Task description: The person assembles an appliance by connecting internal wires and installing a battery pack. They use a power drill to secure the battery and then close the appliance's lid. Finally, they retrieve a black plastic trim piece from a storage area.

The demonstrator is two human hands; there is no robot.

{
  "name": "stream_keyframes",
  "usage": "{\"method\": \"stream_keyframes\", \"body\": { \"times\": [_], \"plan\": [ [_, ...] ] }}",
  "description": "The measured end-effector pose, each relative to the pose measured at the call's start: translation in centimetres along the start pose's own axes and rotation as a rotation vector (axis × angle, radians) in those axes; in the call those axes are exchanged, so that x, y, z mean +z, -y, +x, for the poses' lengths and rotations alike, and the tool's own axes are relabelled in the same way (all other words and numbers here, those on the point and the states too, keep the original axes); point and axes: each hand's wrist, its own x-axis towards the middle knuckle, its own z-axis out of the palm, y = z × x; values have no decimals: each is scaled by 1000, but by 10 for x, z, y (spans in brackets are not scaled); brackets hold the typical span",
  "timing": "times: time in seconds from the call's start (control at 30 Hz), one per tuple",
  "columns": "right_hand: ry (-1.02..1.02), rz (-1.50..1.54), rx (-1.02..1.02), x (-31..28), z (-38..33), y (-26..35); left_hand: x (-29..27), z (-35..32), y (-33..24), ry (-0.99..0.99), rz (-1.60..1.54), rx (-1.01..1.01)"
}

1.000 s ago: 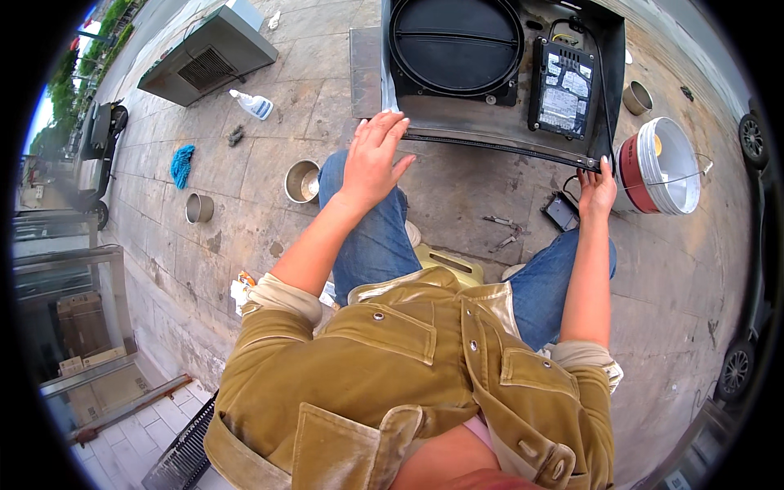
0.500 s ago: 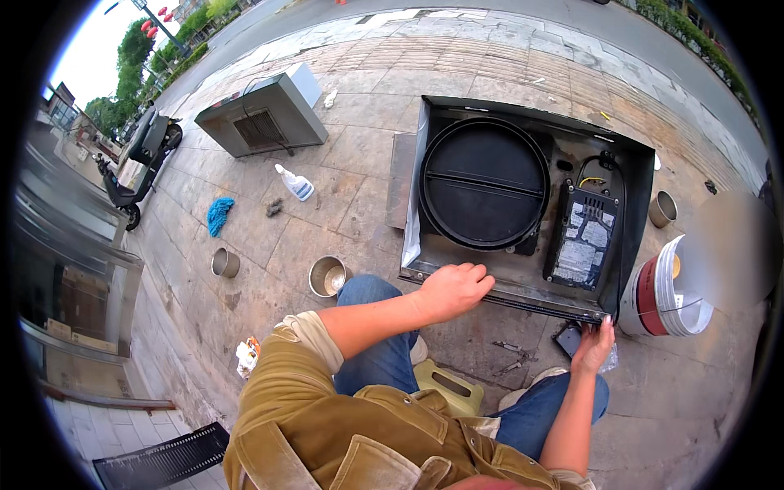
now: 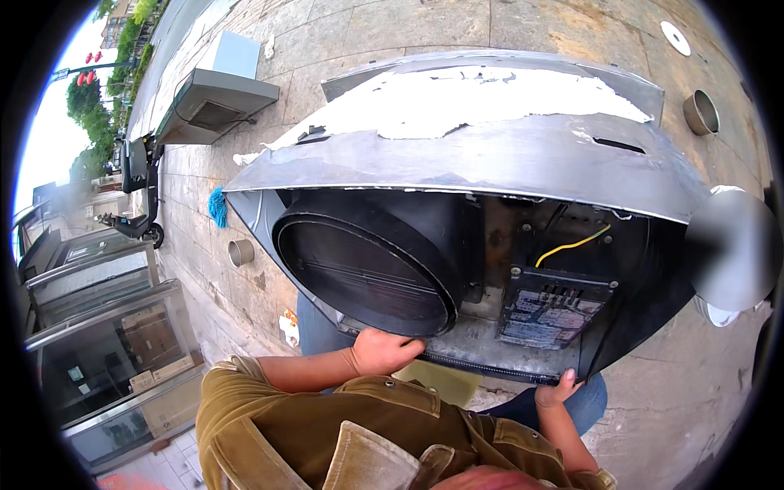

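Observation:
A large metal range hood casing (image 3: 457, 167) is tilted up in front of me, its open underside facing me. Inside it are a round black fan housing (image 3: 367, 269), a black control box (image 3: 555, 314) and a yellow-green wire (image 3: 573, 245). White peeling film (image 3: 490, 102) covers part of the raised outer panel. My left hand (image 3: 385, 351) is closed on the casing's near edge, just below the fan housing. At the near right corner my right hand (image 3: 557, 392) grips the same edge, its thumb upward. Some fingers of both hands are hidden.
A grey boxy unit (image 3: 220, 102) stands at the far left, with a blue cloth (image 3: 217, 208) and a metal cup (image 3: 241, 252) nearer. Another metal cup (image 3: 702, 113) and a white disc (image 3: 675, 37) lie at right. A scooter (image 3: 140, 192) is parked beyond. A yellowish stool-like piece (image 3: 445, 382) is below me.
The casing has swung up from lying flat, its far side rising toward me and showing the white-filmed outer panel. Both hands have drawn closer to my body with its near edge.

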Motion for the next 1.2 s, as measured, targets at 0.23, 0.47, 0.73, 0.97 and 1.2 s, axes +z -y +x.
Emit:
{"method": "stream_keyframes", "body": {
  "times": [0.23,0.47,0.73,0.97,1.2],
  "plan": [
    [-72,70,31,18,21,12,-13,23,2,-16,-30,-51],
    [-148,260,275,20,24,15,-27,30,-4,64,-115,-180],
    [-7,334,699,64,18,112,-42,31,-17,114,-79,-242],
    [-132,324,740,71,21,117,-51,30,-15,106,-102,-192],
    [-167,295,790,81,28,136,-72,34,-8,123,-156,-174]
  ]
}}
